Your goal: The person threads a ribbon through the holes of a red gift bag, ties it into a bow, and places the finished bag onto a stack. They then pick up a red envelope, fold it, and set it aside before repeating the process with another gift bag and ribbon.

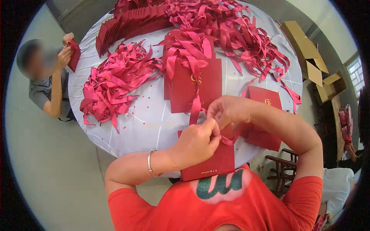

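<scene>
A dark red paper gift bag (210,165) with small lettering lies against my front at the table's near edge. Over its upper part my left hand (196,144), with a silver bangle at the wrist, is closed in a pinch on a pink-red ribbon (227,141). Close above it, my right hand (225,111) has its fingers pinched at the same ribbon; the exact grip is partly hidden by the fingers. Just beyond my hands lies a stack of red bags (196,90) with gold lettering, with loose ribbons across its top.
The round table (154,134) has a pale cover. Ribbon piles (111,84) lie left and far right, with a row of bags (133,27) behind. More bags (266,100) sit by my right arm. Across the left edge, a co-worker (50,88) holds a bag. Cardboard boxes (304,48) stand right.
</scene>
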`<state>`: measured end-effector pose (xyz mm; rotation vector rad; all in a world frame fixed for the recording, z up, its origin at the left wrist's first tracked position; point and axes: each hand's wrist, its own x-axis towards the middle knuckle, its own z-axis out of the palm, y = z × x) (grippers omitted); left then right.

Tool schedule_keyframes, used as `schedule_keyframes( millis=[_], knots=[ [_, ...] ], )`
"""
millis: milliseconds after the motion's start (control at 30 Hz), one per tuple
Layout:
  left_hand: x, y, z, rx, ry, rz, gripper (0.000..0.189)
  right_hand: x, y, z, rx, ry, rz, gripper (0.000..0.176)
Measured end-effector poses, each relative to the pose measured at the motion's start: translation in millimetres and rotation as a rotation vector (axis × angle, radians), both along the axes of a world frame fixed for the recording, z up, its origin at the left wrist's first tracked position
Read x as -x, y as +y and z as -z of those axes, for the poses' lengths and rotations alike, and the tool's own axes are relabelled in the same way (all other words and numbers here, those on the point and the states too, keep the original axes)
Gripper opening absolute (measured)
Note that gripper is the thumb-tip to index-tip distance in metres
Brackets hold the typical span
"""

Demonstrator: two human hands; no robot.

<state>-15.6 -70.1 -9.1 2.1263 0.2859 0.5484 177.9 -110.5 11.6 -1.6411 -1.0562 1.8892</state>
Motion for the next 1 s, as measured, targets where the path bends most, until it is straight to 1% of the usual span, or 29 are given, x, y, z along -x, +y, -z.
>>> schedule_keyframes(
  millis=[33, 67, 100, 133, 167, 200, 267, 300, 400, 433, 467, 533, 567, 600, 667, 700, 767, 800, 833, 900, 933, 1000],
  knots=[
    [0, 0, -1, 0.003, 0.000, -0.002, 0.019, 1, -2, -1, -0.063, -0.004, 0.119, 0.027],
    [-1, 1, -3, 0.076, 0.032, -0.009, 0.018, 0, -2, 1, -0.063, -0.005, 0.117, 0.027],
    [-2, 1, -3, 0.146, 0.064, -0.015, 0.018, -1, 0, 3, -0.139, -0.049, 0.197, 0.025],
    [-2, -1, -3, 0.143, 0.064, -0.013, 0.018, -2, 0, 4, -0.215, -0.091, 0.279, 0.024],
    [-1, -4, -2, 0.124, 0.047, 0.003, 0.018, -4, 4, 1, -0.268, -0.152, 0.313, 0.019],
    [-1, -6, -2, 0.102, 0.029, 0.017, 0.018, -5, 7, 2, -0.276, -0.153, 0.316, 0.019],
    [-2, -10, 0, 0.111, 0.028, 0.011, 0.018, -6, 16, 7, -0.554, -0.224, 0.546, 0.015],
    [-2, -13, 4, 0.107, 0.034, 0.003, 0.019, -10, 19, 6, -0.643, -0.257, 0.553, 0.012],
    [-3, -11, 4, 0.068, 0.068, 0.006, 0.019, -3, 17, 8, -0.639, -0.267, 0.481, 0.014],
    [-3, -9, 4, 0.037, 0.100, 0.021, 0.020, 0, 12, 10, -0.683, -0.415, 0.425, 0.024],
    [-2, -9, 4, 0.038, 0.097, 0.022, 0.020, 3, 6, 9, -0.682, -0.419, 0.423, 0.024],
    [-1, -8, 5, -0.012, 0.099, 0.016, 0.020, 10, -4, 3, -0.870, -0.873, 0.353, 0.035],
    [-1, -7, 5, -0.009, 0.096, 0.010, 0.020, 10, -9, 3, -0.862, -0.865, 0.367, 0.042],
    [-1, -7, 4, -0.049, 0.118, 0.009, 0.019, 10, -13, 0, -0.862, -0.865, 0.359, 0.042],
    [0, -7, 3, -0.089, 0.140, 0.008, 0.019, 12, -20, -6, -0.617, -0.873, 0.320, 0.047],
    [1, -7, 3, -0.128, 0.134, 0.009, 0.019, 14, -22, -5, -0.618, -0.875, 0.320, 0.047],
    [1, -7, 5, -0.166, 0.124, 0.016, 0.018, 18, -24, -5, -0.429, -0.692, 0.222, 0.054],
    [1, -8, 9, -0.175, 0.086, 0.014, 0.018, 21, -23, -6, -0.421, -0.636, 0.243, 0.057],
    [1, -9, 11, -0.185, 0.049, 0.012, 0.018, 21, -23, 0, -0.422, -0.637, 0.245, 0.057],
    [1, -10, 11, -0.178, 0.034, 0.012, 0.018, 20, -21, 18, -0.563, -0.598, 0.259, 0.051],
    [1, -11, 9, -0.167, 0.019, 0.009, 0.018, 20, -21, 18, -0.560, -0.598, 0.263, 0.051],
    [1, -9, 6, -0.132, 0.047, 0.012, 0.018, 18, -21, 18, -0.409, -0.330, 0.432, 0.046]
  ],
)
